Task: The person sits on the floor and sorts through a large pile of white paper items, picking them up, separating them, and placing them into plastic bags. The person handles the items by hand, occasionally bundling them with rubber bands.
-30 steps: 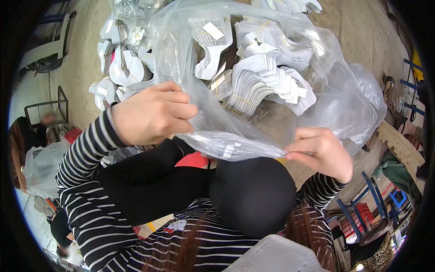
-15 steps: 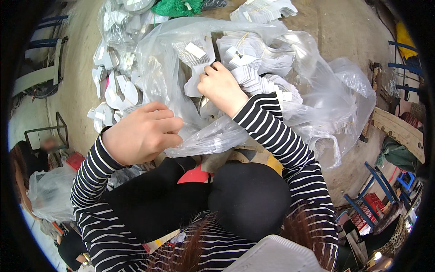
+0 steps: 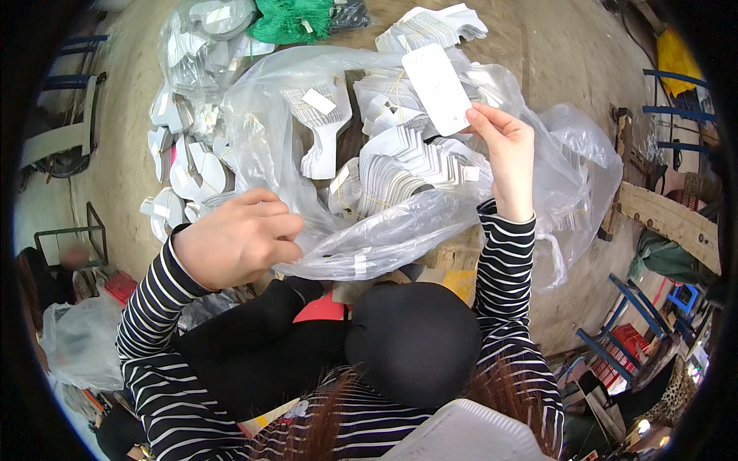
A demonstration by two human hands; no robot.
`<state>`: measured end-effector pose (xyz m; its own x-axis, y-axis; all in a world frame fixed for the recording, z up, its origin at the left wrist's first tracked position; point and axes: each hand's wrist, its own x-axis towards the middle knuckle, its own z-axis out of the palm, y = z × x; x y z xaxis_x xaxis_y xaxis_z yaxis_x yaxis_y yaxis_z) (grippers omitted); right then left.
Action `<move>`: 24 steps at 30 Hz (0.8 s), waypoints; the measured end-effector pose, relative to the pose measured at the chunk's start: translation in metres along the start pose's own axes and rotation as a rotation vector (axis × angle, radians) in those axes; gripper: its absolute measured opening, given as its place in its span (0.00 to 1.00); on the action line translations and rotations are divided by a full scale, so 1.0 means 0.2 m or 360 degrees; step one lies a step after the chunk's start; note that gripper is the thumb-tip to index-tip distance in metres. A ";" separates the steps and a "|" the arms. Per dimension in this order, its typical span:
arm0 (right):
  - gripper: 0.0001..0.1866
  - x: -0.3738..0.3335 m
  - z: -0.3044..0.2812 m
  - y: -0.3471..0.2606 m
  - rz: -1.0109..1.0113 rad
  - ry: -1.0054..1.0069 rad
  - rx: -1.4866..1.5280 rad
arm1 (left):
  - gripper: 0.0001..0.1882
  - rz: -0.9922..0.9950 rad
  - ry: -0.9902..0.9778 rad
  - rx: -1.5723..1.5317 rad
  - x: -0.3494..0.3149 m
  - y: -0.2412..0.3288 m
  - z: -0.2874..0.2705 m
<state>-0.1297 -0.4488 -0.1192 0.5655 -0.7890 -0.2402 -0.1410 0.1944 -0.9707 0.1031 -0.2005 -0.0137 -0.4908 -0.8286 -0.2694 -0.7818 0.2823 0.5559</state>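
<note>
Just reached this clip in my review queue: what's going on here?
The camera wearer's right hand holds up a white rectangular piece above a clear plastic bag. Banded stacks of pale pieces lie in the bag. The left hand is curled by the bag's near-left edge; whether it grips it can't be told.

A workshop; banded stacks of cut pieces point(image 3: 384, 173); red crate point(image 3: 624, 348)

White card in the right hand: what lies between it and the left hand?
Head view: an open clear plastic bag and its stacks of pale pieces lie between left hand and white card.
</note>
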 end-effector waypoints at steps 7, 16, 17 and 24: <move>0.12 -0.03 -0.06 0.06 -0.0024 0.0130 -0.0066 | 0.09 0.0054 0.0009 0.0001 0.04 0.01 -0.02; 0.14 -0.01 -0.19 0.09 -0.0052 0.0223 -0.0765 | 0.08 0.0011 0.0007 -0.0061 0.06 0.03 -0.03; 0.14 0.00 -0.21 0.11 -0.0009 0.0224 -0.0940 | 0.08 0.0006 0.0014 -0.0058 0.06 0.03 -0.03; 0.16 -0.03 -0.26 0.20 -0.0223 0.0201 -0.1342 | 0.13 -0.0039 -0.0002 -0.0129 0.04 0.03 0.00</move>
<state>-0.1809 -0.4669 -0.1576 0.5351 -0.8420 -0.0679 -0.6611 -0.3674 -0.6542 0.0958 -0.2051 -0.0123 -0.4725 -0.8340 -0.2848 -0.7600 0.2220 0.6108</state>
